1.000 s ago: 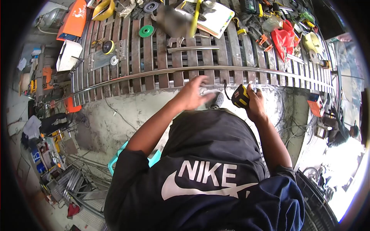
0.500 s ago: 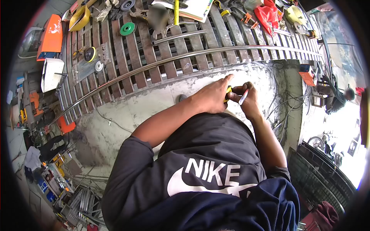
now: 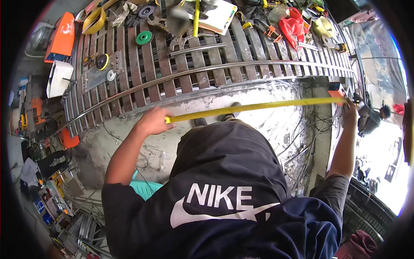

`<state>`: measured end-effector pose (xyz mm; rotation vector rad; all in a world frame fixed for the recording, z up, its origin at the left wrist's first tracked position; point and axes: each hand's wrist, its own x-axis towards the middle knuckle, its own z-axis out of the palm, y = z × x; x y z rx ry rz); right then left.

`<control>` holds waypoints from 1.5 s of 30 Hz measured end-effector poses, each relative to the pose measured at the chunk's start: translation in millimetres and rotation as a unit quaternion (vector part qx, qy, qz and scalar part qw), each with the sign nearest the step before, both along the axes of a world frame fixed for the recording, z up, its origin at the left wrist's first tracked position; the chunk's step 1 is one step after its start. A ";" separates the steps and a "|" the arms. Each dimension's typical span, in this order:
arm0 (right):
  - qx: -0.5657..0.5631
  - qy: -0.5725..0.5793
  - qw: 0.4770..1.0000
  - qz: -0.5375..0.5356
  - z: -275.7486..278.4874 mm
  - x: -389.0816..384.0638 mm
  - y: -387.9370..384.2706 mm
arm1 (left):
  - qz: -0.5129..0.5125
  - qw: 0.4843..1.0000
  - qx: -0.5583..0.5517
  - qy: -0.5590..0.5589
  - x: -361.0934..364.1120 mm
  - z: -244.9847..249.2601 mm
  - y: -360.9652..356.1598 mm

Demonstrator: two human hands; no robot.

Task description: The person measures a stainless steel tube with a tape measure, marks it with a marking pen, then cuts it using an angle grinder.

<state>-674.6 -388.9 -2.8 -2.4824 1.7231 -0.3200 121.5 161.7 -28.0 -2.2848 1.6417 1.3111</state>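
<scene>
A yellow tape measure (image 3: 254,106) stretches nearly level in front of my body, its blade pulled out between my two hands. On its left end my left hand (image 3: 153,121) is closed, with a bit of yellow showing past the fingers; the case is mostly hidden. Out to the right, my right hand (image 3: 350,110) pinches the other end of the blade. Whether the right hand also holds a pen is too blurred to tell. Beyond the blade, a long metal tube (image 3: 207,68) lies along the near side of the slatted metal workbench (image 3: 140,102).
On the bench lie a green disc (image 3: 144,37), a yellow-rimmed disc (image 3: 102,61), a short metal tube (image 3: 198,49), a red plastic bag (image 3: 294,26) and papers (image 3: 217,16). Cables (image 3: 302,142) trail over the floor. Another person (image 3: 371,118) is at far right.
My hands were close together around the tape measure, with a white pen in the right. They have moved far apart, left hand leftward and right hand rightward, drawing the blade out.
</scene>
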 end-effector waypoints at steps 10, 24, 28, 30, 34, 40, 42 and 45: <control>0.211 -0.430 0.844 -0.241 -131.2 213.7 80.0 | 0.055 0.998 -0.012 -0.036 -32.4 19.1 -25.7; 0.293 -0.452 0.825 -0.173 -95.1 390.0 239.3 | 0.097 0.986 -0.132 -0.018 -138.7 -70.1 -127.9; 0.346 -0.575 0.725 -0.153 -111.0 378.8 213.0 | 0.077 0.990 -0.107 -0.038 -150.6 -23.0 -125.4; 0.361 -0.563 0.723 -0.175 -113.6 374.8 200.1 | 0.070 0.991 -0.109 -0.039 -148.1 -17.8 -113.9; 0.279 -0.508 0.780 -0.236 -139.9 326.5 131.0 | 0.027 0.996 -0.073 -0.052 -119.9 -28.4 -85.5; 0.206 -0.399 0.862 -0.235 -259.0 129.9 -66.0 | 0.118 0.979 -0.164 -0.038 -69.0 -37.1 11.5; 0.088 -0.184 0.923 -0.327 -210.9 114.0 -51.2 | 0.095 0.975 -0.188 -0.074 -58.6 -33.9 19.9; 0.016 -0.304 0.851 -0.429 -158.9 133.3 -47.2 | 0.095 0.974 -0.184 -0.093 -70.5 -27.5 -2.8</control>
